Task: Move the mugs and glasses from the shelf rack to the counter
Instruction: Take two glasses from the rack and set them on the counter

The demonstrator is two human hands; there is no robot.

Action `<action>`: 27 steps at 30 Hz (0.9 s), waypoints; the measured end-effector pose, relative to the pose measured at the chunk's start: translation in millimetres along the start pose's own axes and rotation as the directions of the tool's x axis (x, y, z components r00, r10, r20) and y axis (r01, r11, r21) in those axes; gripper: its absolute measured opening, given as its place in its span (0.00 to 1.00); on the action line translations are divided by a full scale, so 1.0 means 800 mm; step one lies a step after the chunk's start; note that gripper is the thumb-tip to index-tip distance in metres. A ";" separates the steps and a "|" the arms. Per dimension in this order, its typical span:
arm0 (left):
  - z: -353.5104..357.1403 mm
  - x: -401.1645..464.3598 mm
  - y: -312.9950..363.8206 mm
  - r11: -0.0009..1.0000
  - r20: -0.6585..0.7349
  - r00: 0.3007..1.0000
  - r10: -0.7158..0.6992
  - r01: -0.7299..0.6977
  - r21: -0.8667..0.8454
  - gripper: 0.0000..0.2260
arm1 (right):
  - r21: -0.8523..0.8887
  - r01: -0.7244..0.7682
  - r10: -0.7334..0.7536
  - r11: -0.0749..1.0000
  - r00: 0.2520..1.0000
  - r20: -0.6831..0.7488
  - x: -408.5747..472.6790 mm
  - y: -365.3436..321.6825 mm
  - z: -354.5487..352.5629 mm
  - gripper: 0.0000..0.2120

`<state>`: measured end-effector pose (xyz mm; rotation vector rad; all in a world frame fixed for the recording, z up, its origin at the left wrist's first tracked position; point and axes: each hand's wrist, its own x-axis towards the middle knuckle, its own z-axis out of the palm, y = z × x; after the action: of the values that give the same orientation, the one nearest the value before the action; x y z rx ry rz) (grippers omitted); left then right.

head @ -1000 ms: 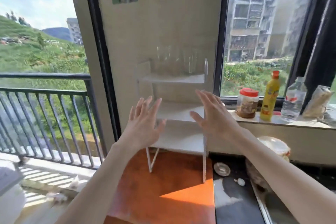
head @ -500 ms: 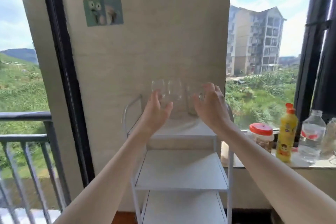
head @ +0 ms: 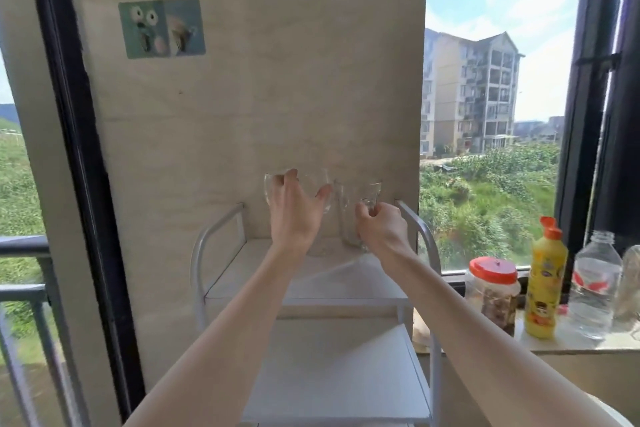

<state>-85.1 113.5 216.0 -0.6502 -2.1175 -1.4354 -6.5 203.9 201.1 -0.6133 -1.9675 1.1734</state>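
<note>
**Both hands on glassware at the top shelf**

Our right hand (head: 381,229) curls round the handle of a clear glass mug (head: 358,215), fingers closed on it. Our left hand (head: 294,211) wraps a clear wine glass (head: 301,191), thumb on one side and fingertips over the far rim. Both pieces stand side by side, nearly touching, at the back of the top tier of the white shelf rack (head: 311,288), against the beige wall panel (head: 259,97). The rack's curved side rails flank our wrists; a lower tier shows beneath our forearms.

On the wall we see a small sticker (head: 162,28). To the right, on the windowsill (head: 571,343), stand a red-lidded jar (head: 491,291), a yellow bottle (head: 545,281) and a clear water bottle (head: 595,288). Left of the wall, a balcony railing (head: 20,288).
</note>
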 end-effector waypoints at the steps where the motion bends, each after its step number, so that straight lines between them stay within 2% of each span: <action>1: 0.001 0.000 0.002 1.000 -0.010 1.000 0.001 -0.001 0.029 0.29 | 0.028 -0.009 0.009 1.000 1.000 0.016 -0.001 0.000 0.002 0.16; 6: 0.010 0.003 0.017 0.994 -0.048 0.998 -0.031 0.036 0.107 0.29 | 0.104 -0.018 0.015 0.994 0.999 0.029 0.003 0.005 0.003 0.18; 9: 0.010 0.004 0.020 0.993 -0.076 0.996 -0.047 0.055 0.101 0.28 | 0.120 -0.022 0.020 0.993 1.000 0.019 0.005 0.006 0.002 0.18; 12: 0.008 -0.003 0.016 0.998 -0.080 0.997 -0.006 0.010 0.058 0.29 | 0.184 -0.055 0.048 0.981 0.998 0.042 0.003 0.004 0.000 0.16; 16: 0.000 -0.018 0.013 0.994 -0.083 0.996 0.027 -0.035 -0.100 0.29 | 0.271 -0.088 0.071 0.958 0.995 0.072 -0.004 0.002 0.000 0.19; 21: -0.031 -0.029 0.026 0.954 -0.157 0.988 -0.015 -0.033 -0.299 0.28 | 0.254 -0.009 0.005 0.967 1.000 0.016 -0.028 -0.005 0.001 0.20; 24: -0.066 -0.040 0.043 0.855 -0.124 0.990 -0.073 -0.002 -0.519 0.25 | 0.288 0.044 -0.045 0.957 0.999 -0.003 -0.050 -0.012 -0.008 0.20; 27: -0.099 -0.070 0.051 0.755 -0.063 0.996 -0.066 0.009 -0.656 0.15 | 0.336 0.104 -0.105 0.936 0.994 -0.016 -0.079 -0.030 -0.028 0.20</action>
<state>-5.8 46.8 234.1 -0.7748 -1.5272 -2.2134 49.0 159.7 206.3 -0.3244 -1.7216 1.4016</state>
